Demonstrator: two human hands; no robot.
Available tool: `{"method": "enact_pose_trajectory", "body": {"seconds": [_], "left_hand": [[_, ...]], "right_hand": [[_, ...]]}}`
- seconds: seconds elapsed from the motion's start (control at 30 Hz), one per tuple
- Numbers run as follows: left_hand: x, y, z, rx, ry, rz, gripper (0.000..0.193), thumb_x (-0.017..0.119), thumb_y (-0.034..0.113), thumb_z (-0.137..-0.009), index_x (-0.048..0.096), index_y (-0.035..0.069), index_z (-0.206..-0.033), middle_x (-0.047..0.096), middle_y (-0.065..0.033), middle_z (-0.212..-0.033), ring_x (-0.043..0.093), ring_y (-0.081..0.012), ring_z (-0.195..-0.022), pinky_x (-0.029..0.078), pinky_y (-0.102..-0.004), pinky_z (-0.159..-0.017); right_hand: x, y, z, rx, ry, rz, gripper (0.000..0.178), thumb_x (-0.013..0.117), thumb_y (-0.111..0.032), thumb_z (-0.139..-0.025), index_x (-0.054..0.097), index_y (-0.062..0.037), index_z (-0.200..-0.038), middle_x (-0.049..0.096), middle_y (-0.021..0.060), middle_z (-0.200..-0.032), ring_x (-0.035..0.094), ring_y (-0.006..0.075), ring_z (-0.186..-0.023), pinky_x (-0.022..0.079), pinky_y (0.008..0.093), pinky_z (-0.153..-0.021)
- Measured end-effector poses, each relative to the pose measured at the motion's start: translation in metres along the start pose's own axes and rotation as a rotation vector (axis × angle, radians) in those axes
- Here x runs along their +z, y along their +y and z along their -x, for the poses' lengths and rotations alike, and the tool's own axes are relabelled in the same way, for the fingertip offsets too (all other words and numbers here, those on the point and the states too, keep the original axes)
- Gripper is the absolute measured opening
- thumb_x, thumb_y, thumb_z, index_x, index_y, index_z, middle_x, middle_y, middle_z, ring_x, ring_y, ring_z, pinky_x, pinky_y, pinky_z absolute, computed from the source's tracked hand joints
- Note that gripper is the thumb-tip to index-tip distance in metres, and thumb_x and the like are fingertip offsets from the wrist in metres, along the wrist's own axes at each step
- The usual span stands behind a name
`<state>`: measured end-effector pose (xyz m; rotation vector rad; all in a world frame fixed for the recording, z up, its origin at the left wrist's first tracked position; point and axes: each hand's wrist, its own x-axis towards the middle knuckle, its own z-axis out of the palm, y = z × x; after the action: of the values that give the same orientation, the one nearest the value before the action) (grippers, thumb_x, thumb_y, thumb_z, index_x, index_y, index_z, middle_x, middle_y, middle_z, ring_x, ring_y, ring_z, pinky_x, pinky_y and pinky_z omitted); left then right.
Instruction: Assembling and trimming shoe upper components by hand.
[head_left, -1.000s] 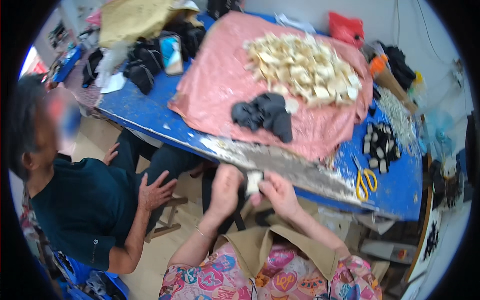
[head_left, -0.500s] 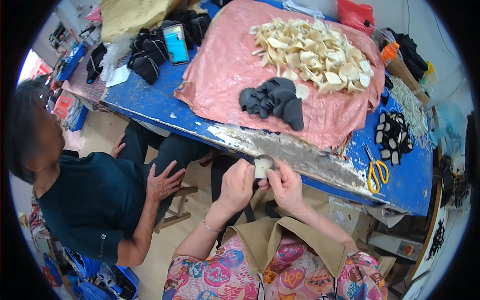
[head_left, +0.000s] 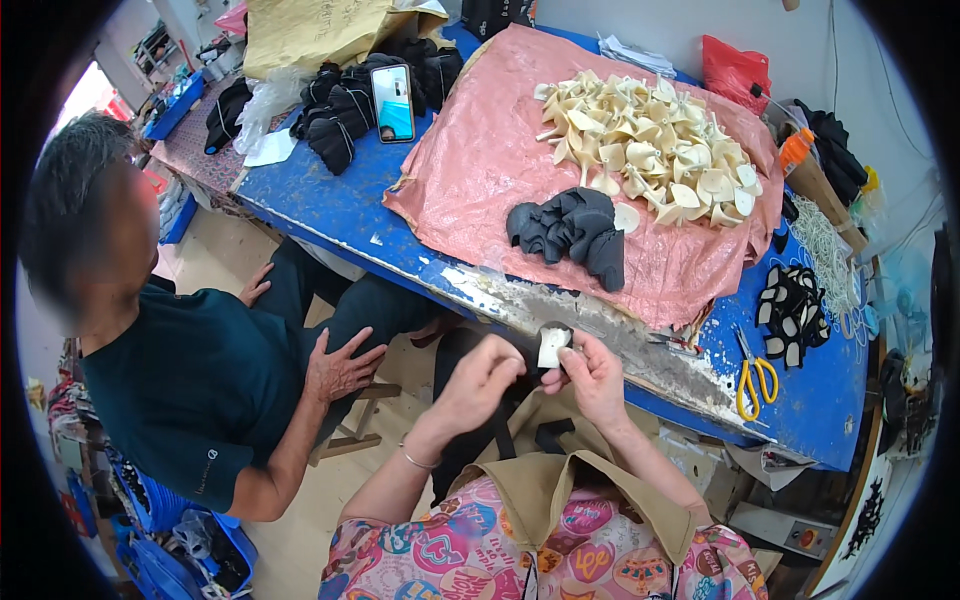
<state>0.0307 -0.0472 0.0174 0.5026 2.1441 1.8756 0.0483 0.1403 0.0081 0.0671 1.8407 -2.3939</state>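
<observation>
My right hand [head_left: 597,382] pinches a small cream-coloured piece with a dark fabric edge [head_left: 552,347] just off the table's front edge. To its left my left hand [head_left: 482,382] is apart from the piece, thumb and fingertips pressed together; whatever lies between them is too small to make out. Beyond both hands, a bunch of dark grey fabric pieces [head_left: 570,235] lies on a pink woven sheet [head_left: 465,165]. Farther back on the sheet is a heap of curved cream pieces [head_left: 650,145].
Yellow-handled scissors [head_left: 755,385] lie on the blue table [head_left: 310,205] at right, near black-and-cream strapped pieces [head_left: 793,312] and a tangle of pale cord [head_left: 828,250]. A phone [head_left: 393,104] leans on black bundles at the back left. A seated person [head_left: 190,390] is close on my left.
My left hand has come away from the cream piece and moved left, fingers pinched. My right hand keeps the piece, now slightly farther right in view. The whole view has shifted a little.
</observation>
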Motion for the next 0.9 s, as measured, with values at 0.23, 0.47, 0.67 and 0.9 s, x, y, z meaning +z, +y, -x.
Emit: {"method": "enact_pose_trajectory", "body": {"seconds": [0.23,0.47,0.67,0.9], "left_hand": [[0.014,-0.003,-0.021,0.314,0.067,-0.515,0.054,0.070,0.007,-0.064,0.044,0.004,-0.111,0.051,-0.0181,-0.102,0.051,-0.0344,-0.095,0.042,-0.0416,-0.080],[0.026,-0.016,-0.019,0.244,0.224,-0.408,0.026,0.069,0.006,-0.065,0.054,0.003,-0.086,0.056,-0.0131,-0.073,0.055,-0.0333,-0.064,0.044,-0.0372,-0.057],[0.024,-0.011,-0.022,0.378,0.192,-0.447,0.019,0.067,0.006,-0.065,0.054,0.004,-0.080,0.052,-0.0129,-0.070,0.054,-0.0339,-0.065,0.041,-0.0394,-0.056],[0.021,-0.012,-0.017,0.355,0.158,-0.675,0.022,0.066,0.006,-0.063,0.047,0.006,-0.075,0.047,-0.0119,-0.069,0.050,-0.0328,-0.066,0.036,-0.0399,-0.057]], "right_hand": [[0.012,-0.002,0.004,0.073,-0.152,-0.105,0.027,0.046,-0.009,-0.093,0.046,0.0013,-0.118,0.062,0.0089,-0.084,0.060,0.0105,-0.061,0.050,0.0213,-0.053],[0.004,-0.011,0.010,0.078,-0.105,0.102,0.023,0.052,-0.012,-0.092,0.052,-0.0001,-0.111,0.061,0.0053,-0.079,0.059,0.0109,-0.063,0.049,0.0243,-0.057],[0.011,-0.043,-0.004,-0.467,0.013,0.680,0.017,0.066,-0.009,-0.078,0.062,-0.0033,-0.094,0.059,0.0063,-0.075,0.060,0.0184,-0.071,0.049,0.0295,-0.062],[0.007,-0.035,-0.011,-0.611,-0.056,0.845,0.009,0.067,-0.006,-0.072,0.063,-0.0032,-0.080,0.058,0.0118,-0.074,0.059,0.0292,-0.071,0.047,0.0351,-0.063]]}}
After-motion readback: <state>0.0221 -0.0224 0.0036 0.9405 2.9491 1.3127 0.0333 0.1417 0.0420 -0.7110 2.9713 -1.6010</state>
